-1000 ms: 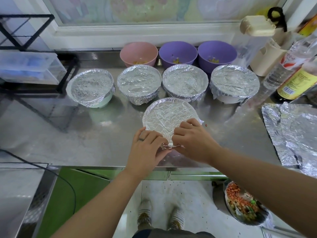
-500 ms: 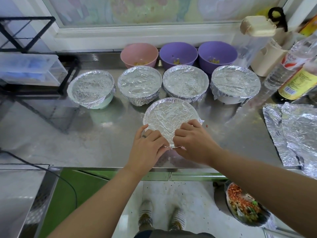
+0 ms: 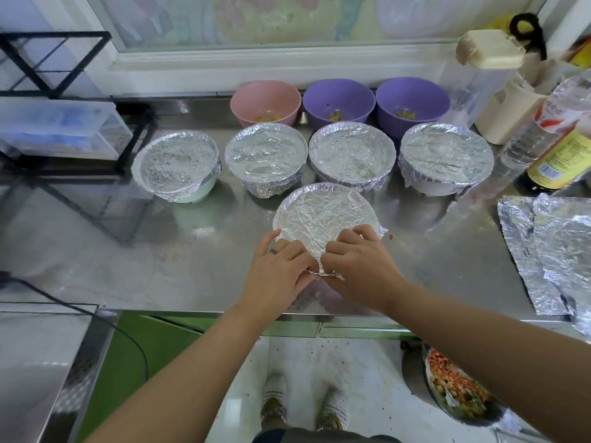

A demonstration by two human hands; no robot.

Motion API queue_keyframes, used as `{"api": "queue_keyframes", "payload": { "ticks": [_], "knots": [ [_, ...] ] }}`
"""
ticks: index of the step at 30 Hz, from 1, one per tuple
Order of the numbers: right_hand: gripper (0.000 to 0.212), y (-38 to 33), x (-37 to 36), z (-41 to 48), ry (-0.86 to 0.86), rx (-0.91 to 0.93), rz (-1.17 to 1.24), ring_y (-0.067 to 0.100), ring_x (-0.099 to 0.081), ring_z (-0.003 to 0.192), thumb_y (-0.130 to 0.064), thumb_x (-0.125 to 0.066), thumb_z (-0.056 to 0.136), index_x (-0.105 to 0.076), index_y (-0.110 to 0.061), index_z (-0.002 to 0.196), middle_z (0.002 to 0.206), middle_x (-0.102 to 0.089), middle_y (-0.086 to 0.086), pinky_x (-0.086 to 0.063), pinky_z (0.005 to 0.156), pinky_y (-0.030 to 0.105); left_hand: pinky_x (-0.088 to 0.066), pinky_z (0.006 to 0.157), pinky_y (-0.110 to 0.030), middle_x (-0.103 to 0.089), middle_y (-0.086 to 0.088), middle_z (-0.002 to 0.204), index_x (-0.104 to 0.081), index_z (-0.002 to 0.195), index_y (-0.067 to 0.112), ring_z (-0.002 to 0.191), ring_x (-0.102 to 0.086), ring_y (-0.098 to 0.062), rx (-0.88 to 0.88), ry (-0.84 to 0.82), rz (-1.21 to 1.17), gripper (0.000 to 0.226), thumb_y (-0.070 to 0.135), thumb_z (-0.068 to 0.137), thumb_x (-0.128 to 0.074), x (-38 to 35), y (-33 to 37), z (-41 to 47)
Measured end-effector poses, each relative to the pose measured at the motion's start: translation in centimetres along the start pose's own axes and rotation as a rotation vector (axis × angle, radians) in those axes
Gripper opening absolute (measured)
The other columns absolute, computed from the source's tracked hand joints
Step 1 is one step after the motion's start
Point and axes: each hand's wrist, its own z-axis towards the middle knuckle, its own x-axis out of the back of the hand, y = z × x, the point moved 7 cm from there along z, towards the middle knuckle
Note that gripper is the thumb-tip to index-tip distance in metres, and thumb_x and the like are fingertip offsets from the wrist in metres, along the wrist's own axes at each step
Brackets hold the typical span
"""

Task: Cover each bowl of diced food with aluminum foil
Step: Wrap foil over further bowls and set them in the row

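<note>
Head view: my left hand (image 3: 278, 270) and right hand (image 3: 358, 266) meet at the near rim of the front bowl (image 3: 374, 216), fingers curled, pinching its foil (image 3: 323, 219) edge. The bowl stands on the steel surface (image 3: 160, 257), just before four covered bowls (image 3: 265, 161). Spare sheets (image 3: 550, 251) lie well right.

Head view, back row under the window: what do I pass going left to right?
Pink bowl → purple bowl → second purple bowl → clear container with beige lid.
</note>
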Motion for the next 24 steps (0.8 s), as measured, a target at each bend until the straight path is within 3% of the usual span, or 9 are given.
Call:
{"api": "queue_keyframes", "payload": {
  "ticks": [5, 7, 13, 18, 24],
  "knots": [
    [0.02, 0.4, 0.0, 0.2, -0.005, -0.022, -0.012, 0.02, -0.055, 0.072, -0.036, -0.064, 0.083, -0.059, -0.025, 0.067, 0.068, -0.056, -0.01, -0.036, 0.08, 0.036, -0.03, 0.114, -0.044, -0.059, 0.007, 0.093, -0.062, 0.092, 0.024, 0.088, -0.056, -0.02, -0.004, -0.022, 0.101, 0.027, 0.051, 0.089, -0.059, -0.8, 0.2, -0.2],
    [0.021, 0.4, 0.0, 0.2, -0.005, -0.034, 0.002, 0.02, -0.055, 0.071, -0.037, -0.067, 0.082, -0.06, -0.025, 0.066, 0.067, -0.057, -0.011, -0.035, 0.081, 0.036, -0.03, 0.114, -0.041, -0.058, 0.005, 0.091, -0.06, 0.089, 0.023, 0.086, -0.056, -0.021, -0.001, 0.002, 0.111, 0.024, 0.048, 0.089, -0.057, -0.8, 0.5, 0.0],
    [0.033, 0.5, 0.0, 0.3, -0.03, -0.07, 0.041, 0.02, -0.055, 0.07, -0.047, -0.052, 0.088, -0.06, -0.025, 0.065, 0.066, -0.056, -0.011, -0.036, 0.079, 0.037, -0.033, 0.108, -0.039, -0.059, 0.003, 0.09, -0.055, 0.087, 0.023, 0.084, -0.057, -0.024, -0.025, 0.043, 0.135, 0.016, 0.038, 0.088, -0.053, -0.8, 0.6, 0.3],
    [0.027, 0.6, -0.1, 0.4, -0.003, -0.075, 0.035, 0.022, -0.056, 0.069, -0.041, -0.064, 0.084, -0.06, -0.024, 0.063, 0.064, -0.055, -0.01, -0.032, 0.079, 0.035, -0.034, 0.103, -0.038, -0.059, 0.003, 0.091, -0.052, 0.09, 0.022, 0.084, -0.056, -0.025, -0.001, 0.049, 0.148, 0.013, 0.034, 0.086, -0.056, -1.1, 1.0, 0.2],
    [0.028, 0.7, 0.3, 0.5, -0.005, -0.071, 0.049, 0.02, -0.056, 0.069, -0.043, -0.056, 0.084, -0.06, -0.025, 0.063, 0.064, -0.056, -0.012, -0.032, 0.079, 0.033, -0.035, 0.098, -0.037, -0.058, 0.002, 0.092, -0.053, 0.095, 0.022, 0.083, -0.054, -0.024, 0.055, 0.061, 0.185, 0.03, 0.03, 0.077, -0.076, -0.8, 1.0, 0.4]
  ]
}}
